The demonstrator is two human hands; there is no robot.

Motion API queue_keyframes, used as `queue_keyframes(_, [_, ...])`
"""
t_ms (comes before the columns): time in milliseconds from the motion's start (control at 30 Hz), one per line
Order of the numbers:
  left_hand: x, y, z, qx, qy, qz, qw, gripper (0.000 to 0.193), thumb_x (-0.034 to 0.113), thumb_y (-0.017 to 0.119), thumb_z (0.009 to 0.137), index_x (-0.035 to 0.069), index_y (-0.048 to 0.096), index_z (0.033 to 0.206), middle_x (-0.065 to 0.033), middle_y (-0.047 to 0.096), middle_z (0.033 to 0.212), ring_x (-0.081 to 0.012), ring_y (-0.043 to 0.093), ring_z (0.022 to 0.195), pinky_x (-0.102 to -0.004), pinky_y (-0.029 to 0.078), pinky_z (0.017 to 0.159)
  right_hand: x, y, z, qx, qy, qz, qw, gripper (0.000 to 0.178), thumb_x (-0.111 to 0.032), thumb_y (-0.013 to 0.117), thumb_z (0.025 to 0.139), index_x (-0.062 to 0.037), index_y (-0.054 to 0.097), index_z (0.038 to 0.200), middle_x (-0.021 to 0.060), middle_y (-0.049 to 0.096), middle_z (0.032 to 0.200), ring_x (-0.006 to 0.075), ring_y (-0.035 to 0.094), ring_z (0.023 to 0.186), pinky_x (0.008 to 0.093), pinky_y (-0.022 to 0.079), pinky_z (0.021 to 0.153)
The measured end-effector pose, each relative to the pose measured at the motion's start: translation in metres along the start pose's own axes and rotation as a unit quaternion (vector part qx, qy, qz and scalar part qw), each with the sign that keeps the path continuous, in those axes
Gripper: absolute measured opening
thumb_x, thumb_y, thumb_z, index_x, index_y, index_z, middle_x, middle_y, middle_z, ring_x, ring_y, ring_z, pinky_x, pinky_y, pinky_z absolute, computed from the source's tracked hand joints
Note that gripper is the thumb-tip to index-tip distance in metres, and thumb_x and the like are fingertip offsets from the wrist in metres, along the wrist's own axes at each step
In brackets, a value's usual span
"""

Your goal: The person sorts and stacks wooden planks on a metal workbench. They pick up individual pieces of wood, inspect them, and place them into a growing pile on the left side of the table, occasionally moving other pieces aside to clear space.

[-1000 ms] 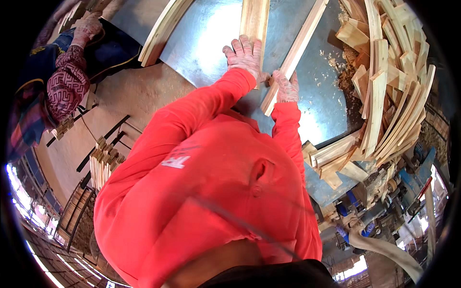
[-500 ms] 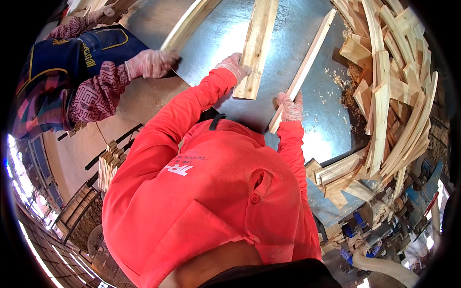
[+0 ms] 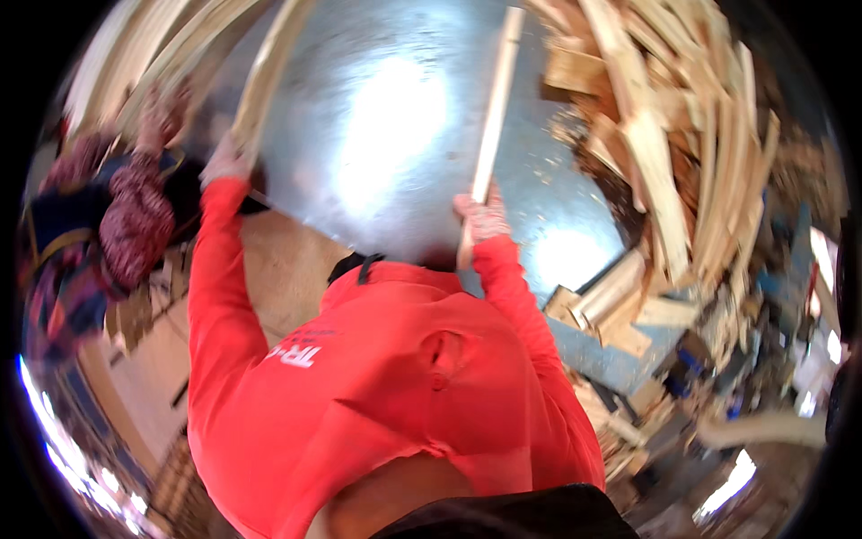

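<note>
A bright red top (image 3: pixel 386 368) with long, plain red sleeves (image 3: pixel 220 287) covers the torso. White lettering (image 3: pixel 294 357) marks its chest, smaller dark print beside it; a red button (image 3: pixel 438 382) fastens the front. A black strap (image 3: pixel 366 269) crosses the hem. The hands (image 3: pixel 486 218) wear pale, reddish-mottled gloves (image 3: pixel 224 166).

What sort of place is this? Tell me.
Likely a woodworking shop: a wood strip in the right hand, wood shavings on the shiny table, and a big wood pile.
</note>
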State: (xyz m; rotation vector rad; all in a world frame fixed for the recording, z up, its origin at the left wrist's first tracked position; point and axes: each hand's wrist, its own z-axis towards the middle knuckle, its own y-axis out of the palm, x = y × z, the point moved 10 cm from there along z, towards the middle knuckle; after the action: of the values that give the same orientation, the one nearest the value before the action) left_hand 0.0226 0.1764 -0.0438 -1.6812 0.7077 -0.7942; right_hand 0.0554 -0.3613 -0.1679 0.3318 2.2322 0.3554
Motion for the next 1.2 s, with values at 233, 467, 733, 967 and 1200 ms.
queue_keyframes(233, [0.188, 0.026, -0.078, -0.048, 0.096, -0.332, 0.937, 0.072, 0.038, 0.068, 0.085, -0.003, 0.039, 0.137, -0.0191, 0.050, 0.131, -0.0299, 0.052, 0.118, -0.0397, 0.041, 0.100, -0.029, 0.036, -0.020, -0.010, -0.047, -0.369, 0.928, 0.090, -0.026, 0.077, 0.076, -0.0176, 0.027, 0.149, 0.0120, 0.060, 0.107, 0.0222, 0.059, 0.094, 0.0330, 0.049, 0.082])
queue_keyframes(467, [0.345, 0.161, -0.208, -0.600, -0.025, -0.666, 0.443, 0.057, 0.023, 0.072, 0.076, -0.009, 0.054, 0.121, -0.0170, 0.064, 0.108, -0.0308, 0.062, 0.103, -0.0423, 0.050, 0.092, -0.297, 0.022, -0.071, 0.083, -0.235, -0.795, 0.553, 0.100, -0.062, 0.069, 0.067, -0.0097, 0.032, 0.145, 0.0189, 0.036, 0.148, 0.0371, 0.030, 0.137, 0.0518, 0.021, 0.113])
queue_keyframes(733, [0.299, 0.176, -0.183, -0.457, -0.141, -0.546, 0.688, 0.035, 0.008, 0.070, 0.078, -0.001, 0.061, 0.111, -0.0116, 0.068, 0.095, -0.0219, 0.067, 0.086, -0.0340, 0.055, 0.081, -0.363, -0.176, -0.032, 0.242, -0.050, -0.824, 0.510, 0.124, -0.047, 0.084, 0.058, -0.0143, 0.010, 0.151, 0.0229, 0.036, 0.143, 0.0399, 0.038, 0.132, 0.0466, 0.027, 0.111])
queue_keyframes(967, [0.225, 0.043, -0.106, 0.121, 0.081, -0.380, 0.913, 0.048, 0.016, 0.062, 0.083, -0.004, 0.052, 0.125, -0.0183, 0.065, 0.103, -0.0215, 0.065, 0.087, -0.0324, 0.053, 0.079, -0.333, -0.038, -0.093, 0.210, -0.445, -0.819, 0.295, 0.075, -0.028, 0.072, 0.069, -0.0131, 0.043, 0.137, 0.0132, 0.052, 0.116, 0.0330, 0.051, 0.111, 0.0540, 0.035, 0.101])
queue_keyframes(1200, [0.318, -0.134, -0.135, -0.167, 0.270, -0.100, 0.943, 0.079, 0.034, 0.077, 0.070, 0.011, 0.044, 0.139, -0.0175, 0.058, 0.126, -0.0303, 0.059, 0.113, -0.0334, 0.047, 0.094, -0.287, 0.169, -0.151, -0.058, -0.713, -0.653, 0.249, 0.040, -0.017, 0.066, 0.074, -0.0181, 0.062, 0.114, 0.0090, 0.054, 0.105, 0.0266, 0.056, 0.097, 0.0513, 0.045, 0.091])
